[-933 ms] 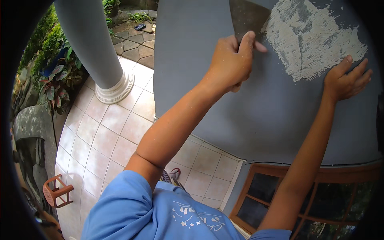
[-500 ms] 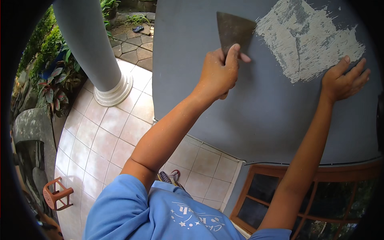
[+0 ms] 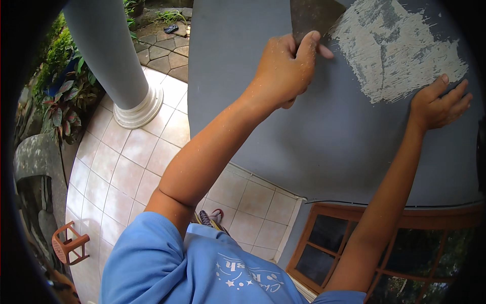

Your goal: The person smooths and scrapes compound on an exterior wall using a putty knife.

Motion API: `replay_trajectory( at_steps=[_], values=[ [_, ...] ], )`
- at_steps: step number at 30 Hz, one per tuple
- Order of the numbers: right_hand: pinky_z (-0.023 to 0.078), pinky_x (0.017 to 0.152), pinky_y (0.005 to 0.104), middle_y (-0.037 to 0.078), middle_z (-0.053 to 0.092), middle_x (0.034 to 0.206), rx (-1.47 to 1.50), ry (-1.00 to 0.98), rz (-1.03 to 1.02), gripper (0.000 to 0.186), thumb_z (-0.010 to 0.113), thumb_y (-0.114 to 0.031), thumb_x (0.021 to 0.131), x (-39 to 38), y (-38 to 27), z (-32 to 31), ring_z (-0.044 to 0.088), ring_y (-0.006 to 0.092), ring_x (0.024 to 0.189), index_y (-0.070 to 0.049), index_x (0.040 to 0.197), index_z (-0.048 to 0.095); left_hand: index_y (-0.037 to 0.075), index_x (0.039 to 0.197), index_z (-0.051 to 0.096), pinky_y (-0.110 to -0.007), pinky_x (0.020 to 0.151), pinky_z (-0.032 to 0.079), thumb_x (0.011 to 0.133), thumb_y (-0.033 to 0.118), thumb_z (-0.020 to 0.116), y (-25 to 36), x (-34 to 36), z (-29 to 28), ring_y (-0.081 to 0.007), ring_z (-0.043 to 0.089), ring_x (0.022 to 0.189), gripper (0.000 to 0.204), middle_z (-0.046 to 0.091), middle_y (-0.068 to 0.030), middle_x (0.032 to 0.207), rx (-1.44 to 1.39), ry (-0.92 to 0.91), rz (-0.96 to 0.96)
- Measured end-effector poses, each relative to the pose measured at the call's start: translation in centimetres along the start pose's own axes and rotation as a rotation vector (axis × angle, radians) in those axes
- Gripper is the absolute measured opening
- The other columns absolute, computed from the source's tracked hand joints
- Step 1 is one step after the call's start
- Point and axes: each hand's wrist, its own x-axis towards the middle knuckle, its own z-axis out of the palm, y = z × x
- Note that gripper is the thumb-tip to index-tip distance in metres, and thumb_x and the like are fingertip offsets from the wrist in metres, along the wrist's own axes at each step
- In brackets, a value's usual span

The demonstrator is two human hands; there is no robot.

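I see my left hand (image 3: 286,68) raised high, arm stretched up and slightly bent at the elbow, fingers curled tight around the handle of a scraper (image 3: 313,16); the index finger lies straight along the base of the blade, pressing it toward the grey wall (image 3: 283,137). The scraper's wide dark blade points upward and sits flat against the wall, just left of the scraped patch (image 3: 400,53), a pale, rough area where the grey paint is off. My right hand (image 3: 440,104) is spread open and holds nothing: palm flat on the wall, fingers fanned and pointing up and to the right, fingertips touching the lower right edge of the scraped patch. That arm runs nearly straight from the shoulder up to the wall. Both hands look dusted with pale powder. Well below the scraped patch, a brown wooden window frame (image 3: 354,215) sits in the wall. Far down to the left of the wall lies a tiled floor (image 3: 116,167), with a grey column (image 3: 111,61) standing on a white base, green plants (image 3: 66,96) beyond it, and a small orange stool (image 3: 71,243) near the lower left edge.
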Motion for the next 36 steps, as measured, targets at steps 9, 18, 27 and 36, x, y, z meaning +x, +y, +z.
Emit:
replay_trajectory(
  at_steps=[9, 18, 27, 36],
  values=[
    [0.027, 0.110, 0.0610, 0.033, 0.036, 0.144, 0.005, -0.018, -0.005, 0.064, 0.048, -0.051, 0.096, -0.1, 0.1, 0.2, 0.030, 0.0491, 0.138, -0.005, 0.141, 0.046, 0.004, 0.092, 0.064, -0.021, 0.032, 0.018, 0.101, 0.045, 0.047, -4.3, -1.5, -1.4, -0.0032, 0.033, 0.037, 0.046, 0.038, 0.0054, 0.048, 0.015, 0.019, -0.071],
    [0.027, 0.110, 0.0596, 0.034, 0.033, 0.145, 0.014, -0.035, 0.041, 0.064, 0.048, -0.049, 0.096, -0.9, -0.2, 0.2, 0.029, 0.0484, 0.139, -0.004, 0.142, 0.045, 0.003, 0.090, 0.064, -0.022, 0.031, 0.018, 0.101, 0.043, 0.049, -3.2, -1.6, -0.9, -0.0023, 0.032, 0.036, 0.044, 0.038, 0.0069, 0.051, 0.052, 0.033, -0.001],
    [0.027, 0.110, 0.0594, 0.034, 0.031, 0.146, 0.009, -0.046, 0.044, 0.064, 0.047, -0.050, 0.096, -0.3, -0.3, -0.1, 0.029, 0.0478, 0.139, -0.004, 0.142, 0.045, 0.004, 0.089, 0.065, -0.022, 0.030, 0.021, 0.101, 0.041, 0.050, -2.1, -0.4, 0.4, -0.0023, 0.032, 0.036, 0.042, 0.039, 0.0064, 0.050, 0.105, 0.055, 0.198],
    [0.027, 0.110, 0.0591, 0.034, 0.033, 0.146, 0.010, -0.041, 0.031, 0.063, 0.048, -0.049, 0.096, -0.1, -0.4, 0.0, 0.028, 0.0472, 0.140, -0.005, 0.142, 0.045, 0.004, 0.091, 0.065, -0.021, 0.031, 0.017, 0.101, 0.043, 0.050, -3.3, -1.6, -1.2, -0.0019, 0.031, 0.036, 0.043, 0.036, 0.0075, 0.049, -0.015, 0.053, -0.096]
  ],
)
